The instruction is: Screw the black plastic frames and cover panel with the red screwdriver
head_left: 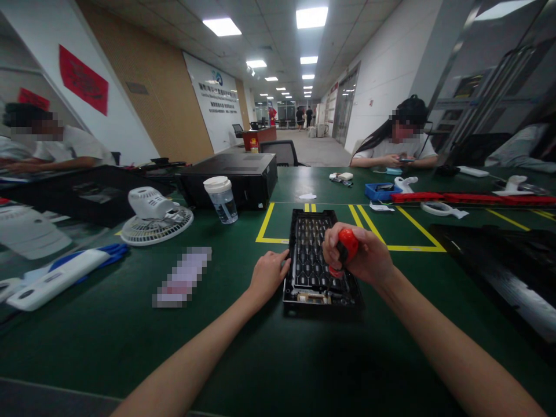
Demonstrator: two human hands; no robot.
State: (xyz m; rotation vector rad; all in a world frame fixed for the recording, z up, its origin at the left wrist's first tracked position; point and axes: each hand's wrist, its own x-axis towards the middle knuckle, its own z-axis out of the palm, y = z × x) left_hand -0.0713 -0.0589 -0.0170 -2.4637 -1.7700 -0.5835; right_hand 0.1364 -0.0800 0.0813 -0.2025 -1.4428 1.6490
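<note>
A black rectangular housing point(309, 231) with rows of cell-like slots lies on the green table in front of me. My left hand point(270, 273) rests against its left edge, the thumb touching the side and the other fingers curled near the rim. Wrapped in my right hand point(367, 255) is a screwdriver point(348, 243) with a red and black handle, held over the right side of the housing and pointing down toward its near end. The screwdriver's tip is hard to make out. At the near end sits a small light-coloured part point(310, 298) inside the housing.
To the left are a white fan point(157, 223), a clear bottle point(223, 202), a large black case point(234, 171) and a white device point(61, 278). A dark panel point(508, 278) lies right; a blue tray point(382, 191) stands farther back. A person point(403, 139) sits across the table.
</note>
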